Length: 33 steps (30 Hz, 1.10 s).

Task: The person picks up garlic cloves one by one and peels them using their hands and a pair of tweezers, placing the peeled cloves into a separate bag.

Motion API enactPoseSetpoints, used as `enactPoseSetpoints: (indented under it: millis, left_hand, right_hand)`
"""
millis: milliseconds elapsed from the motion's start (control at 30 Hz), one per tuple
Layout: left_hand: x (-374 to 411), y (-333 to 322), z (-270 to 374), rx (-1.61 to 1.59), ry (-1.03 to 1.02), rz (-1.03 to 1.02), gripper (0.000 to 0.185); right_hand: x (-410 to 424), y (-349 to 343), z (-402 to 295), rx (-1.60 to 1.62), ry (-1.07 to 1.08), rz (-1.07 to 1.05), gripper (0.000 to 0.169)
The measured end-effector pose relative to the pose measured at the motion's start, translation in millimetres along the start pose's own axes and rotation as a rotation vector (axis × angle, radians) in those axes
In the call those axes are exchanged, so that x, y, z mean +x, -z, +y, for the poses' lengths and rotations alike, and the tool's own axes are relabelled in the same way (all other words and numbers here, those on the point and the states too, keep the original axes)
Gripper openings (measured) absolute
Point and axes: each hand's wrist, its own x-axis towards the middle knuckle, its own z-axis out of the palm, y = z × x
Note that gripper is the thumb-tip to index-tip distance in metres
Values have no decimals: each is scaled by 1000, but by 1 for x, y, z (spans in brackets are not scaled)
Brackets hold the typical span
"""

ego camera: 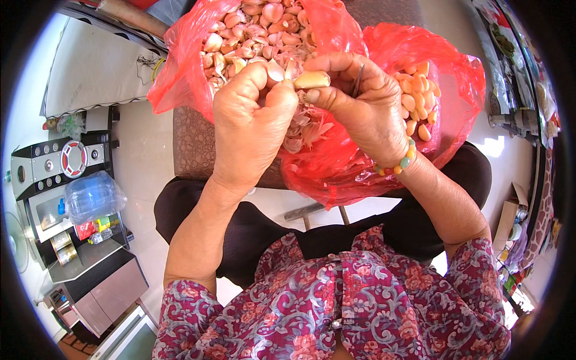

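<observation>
My right hand [366, 108] grips a partly peeled garlic clove [312, 80] between thumb and forefinger. A thin dark metal piece [358, 80], perhaps a small blade, is tucked among its fingers. Against the clove's left end, my left hand [249, 121] pinches pale garlic skin [289, 69]. Beyond both hands, an open red plastic bag [335, 22] is full of unpeeled garlic cloves [256, 33]. Papery peelings [310, 128] lie below my fingers. To the right, a second red plastic bag [459, 90] holds peeled cloves [419, 94], partly hidden by my right hand.
Both bags rest on a brown patterned stool or low table [193, 144] in front of my knees. At left, a shelf unit [121, 265] carries a large blue water bottle [94, 198]. An open cardboard box [508, 216] stands at right.
</observation>
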Motion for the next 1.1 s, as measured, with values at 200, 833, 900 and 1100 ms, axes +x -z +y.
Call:
enactPoseSetpoints:
  millis: [200,833,900,1100]
  left_hand:
    - [2,-3,-4,65,-96,99,10]
    - [2,2,0,-102,-85,114,7]
    - [3,5,-1,-182,-44,66,8]
    - [9,14,3,-525,82,-24,8]
  right_hand:
    - [0,-2,-7,105,-113,-43,21]
    - [1,7,-14,393,-395,-219,23]
    - [2,8,-18,296,-383,-215,23]
    - [3,5,-23,0,-354,-148,23]
